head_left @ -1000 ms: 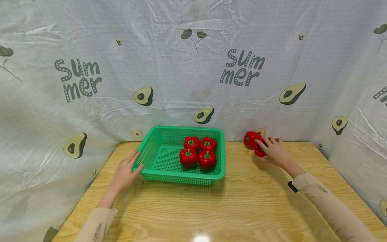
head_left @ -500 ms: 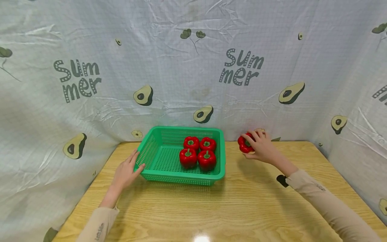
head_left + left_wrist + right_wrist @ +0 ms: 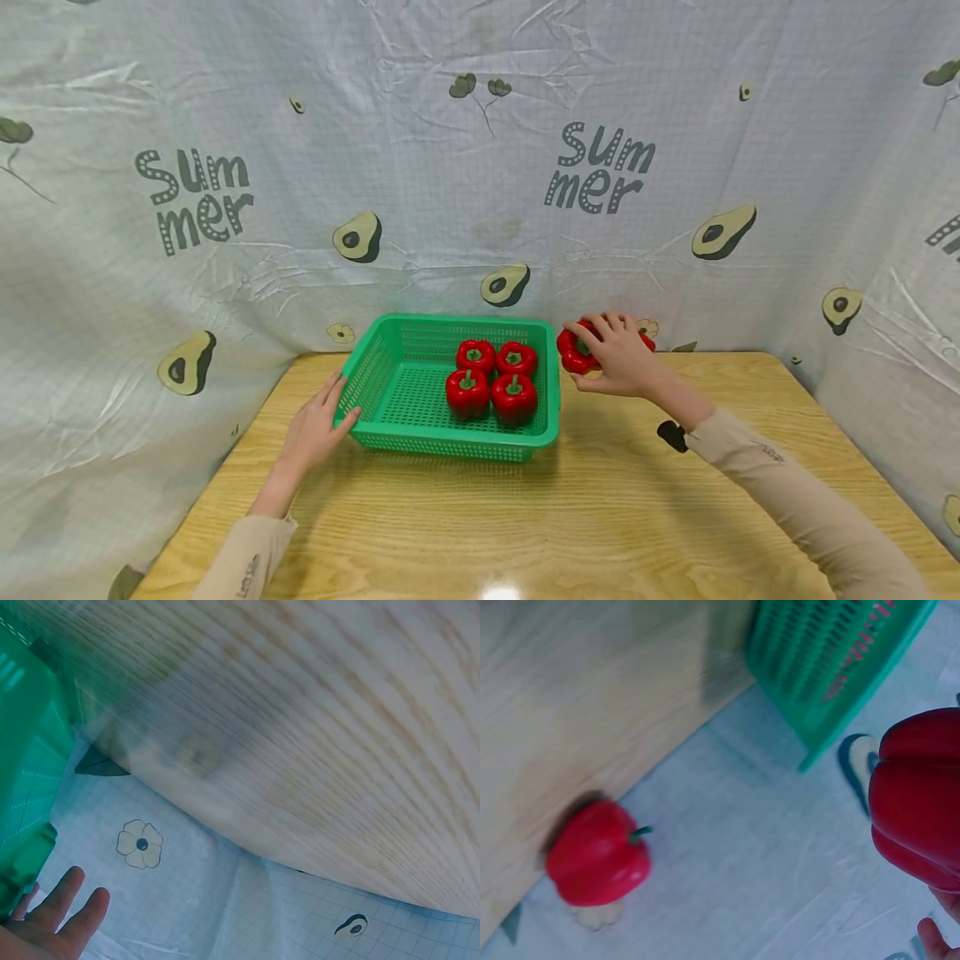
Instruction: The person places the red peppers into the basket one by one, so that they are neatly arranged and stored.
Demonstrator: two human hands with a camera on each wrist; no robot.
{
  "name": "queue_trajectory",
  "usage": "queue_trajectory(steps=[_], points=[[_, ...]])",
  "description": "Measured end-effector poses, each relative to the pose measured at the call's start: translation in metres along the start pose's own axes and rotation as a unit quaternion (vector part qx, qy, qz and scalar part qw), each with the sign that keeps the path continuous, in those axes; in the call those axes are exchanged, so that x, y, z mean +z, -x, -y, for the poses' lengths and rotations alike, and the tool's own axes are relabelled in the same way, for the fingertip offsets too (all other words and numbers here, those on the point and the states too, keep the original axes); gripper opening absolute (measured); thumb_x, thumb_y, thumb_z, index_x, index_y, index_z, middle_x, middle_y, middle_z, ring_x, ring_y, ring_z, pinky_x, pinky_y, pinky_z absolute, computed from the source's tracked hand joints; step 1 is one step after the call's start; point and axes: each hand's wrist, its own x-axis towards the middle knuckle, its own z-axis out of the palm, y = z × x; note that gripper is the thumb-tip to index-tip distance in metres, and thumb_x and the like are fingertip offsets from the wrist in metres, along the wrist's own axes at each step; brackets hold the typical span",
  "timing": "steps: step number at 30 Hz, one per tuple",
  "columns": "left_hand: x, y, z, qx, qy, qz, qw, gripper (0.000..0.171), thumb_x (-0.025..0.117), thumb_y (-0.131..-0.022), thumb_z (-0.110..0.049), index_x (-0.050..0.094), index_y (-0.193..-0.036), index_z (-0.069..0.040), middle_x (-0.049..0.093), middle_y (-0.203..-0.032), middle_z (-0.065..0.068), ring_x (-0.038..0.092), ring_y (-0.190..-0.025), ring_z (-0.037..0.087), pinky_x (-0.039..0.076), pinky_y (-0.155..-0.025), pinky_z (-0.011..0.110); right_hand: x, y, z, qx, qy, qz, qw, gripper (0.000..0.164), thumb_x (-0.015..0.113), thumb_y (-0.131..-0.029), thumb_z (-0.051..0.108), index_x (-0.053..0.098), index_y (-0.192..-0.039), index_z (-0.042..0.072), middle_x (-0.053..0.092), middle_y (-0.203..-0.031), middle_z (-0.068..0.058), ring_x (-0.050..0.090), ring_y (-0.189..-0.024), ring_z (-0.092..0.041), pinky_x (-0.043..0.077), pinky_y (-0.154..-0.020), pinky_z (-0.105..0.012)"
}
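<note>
We see the right grip (image 3: 626, 362) holding one red pepper (image 3: 572, 354) beside the green basket (image 3: 552, 392), near its edge; left grip (image 3: 307, 429), fingers relaxed, touches the opposite edge.

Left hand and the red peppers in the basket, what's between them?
In the head view, the green basket's left wall and bare floor lie there.

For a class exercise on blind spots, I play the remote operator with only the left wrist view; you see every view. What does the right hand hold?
Observer: The right hand grips a glossy, lobed red bell pepper.
Operator: What lies inside the green, rectangular, perforated plastic basket?
Observer: Four glossy red peppers, grouped toward its right end.
Operator: Any pepper outside it besides the held one?
Observer: Another red pepper sits at the back edge of the pale wooden table, near the white printed cloth.
</note>
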Motion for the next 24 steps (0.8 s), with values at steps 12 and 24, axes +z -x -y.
queue_trajectory(steps=[12,24], points=[[0.001,0.002,0.000,0.003,0.006,-0.010,0.9999,0.057,0.054,-0.086,-0.024,0.037,-0.131,0.007,0.035,-0.138,0.026,0.046,-0.113,0.046,0.041,-0.088,0.055,0.003,-0.054,0.035,-0.004,-0.023,0.027,0.999,0.064,0.057,-0.075,0.047,0.045,-0.128,0.013,0.050,-0.109,-0.013,0.044,-0.091,-0.028,0.038,-0.074,-0.046],[0.002,0.001,-0.001,0.004,0.010,-0.010,0.9999,0.057,0.054,-0.086,-0.023,0.036,-0.132,0.007,0.035,-0.137,0.026,0.045,-0.114,0.046,0.040,-0.089,0.055,0.027,-0.107,0.066,0.016,-0.035,0.067,0.997,0.073,0.055,-0.078,0.054,0.035,-0.134,0.010,0.047,-0.121,-0.012,0.043,-0.102,-0.028,0.038,-0.079,-0.043]])
